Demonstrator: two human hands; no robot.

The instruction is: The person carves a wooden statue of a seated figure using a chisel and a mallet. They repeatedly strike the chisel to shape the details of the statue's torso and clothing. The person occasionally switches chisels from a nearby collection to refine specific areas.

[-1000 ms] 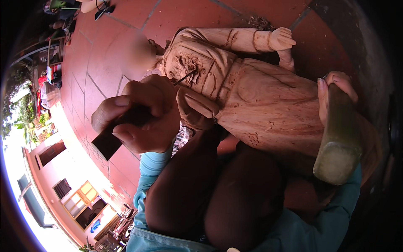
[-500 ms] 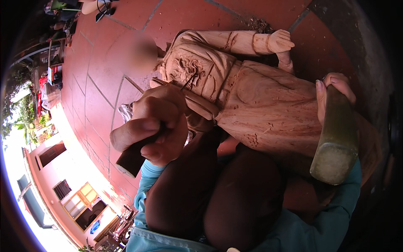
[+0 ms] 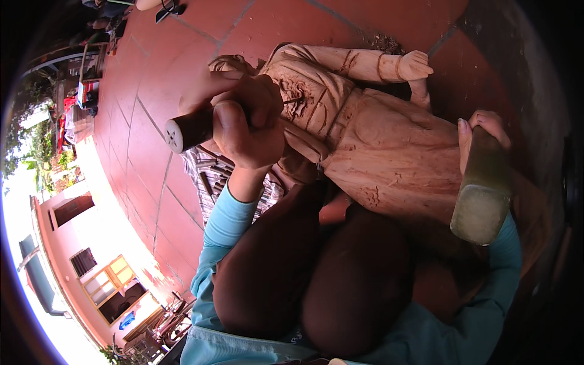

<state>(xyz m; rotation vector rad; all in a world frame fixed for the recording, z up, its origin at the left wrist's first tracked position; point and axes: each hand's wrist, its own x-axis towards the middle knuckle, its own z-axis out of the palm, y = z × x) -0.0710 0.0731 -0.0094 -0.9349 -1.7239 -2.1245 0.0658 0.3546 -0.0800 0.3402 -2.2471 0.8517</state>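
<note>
A: Item one: wooden statue [image 3: 389, 146], lying across the lap; left hand [image 3: 246, 125] at its chest, fingers wrapped round a chisel [image 3: 194, 128]; tip seemingly on the carved relief, partly hidden.

B: Item two: right hand [image 3: 480, 131] beside the statue's skirt, fingers closed on a mallet [image 3: 483, 194]; advice: keep the chisel steady, strike its butt squarely, lightly.

Chisel [image 3: 193, 128]: dark handle, pale butt end, thin blade tip on carved chest | Mallet [image 3: 483, 185]: squared greenish-tan block, raised beside figure | Wooden statue [image 3: 371, 140]: pale reddish carved figure, lying across lap over tiles
</note>
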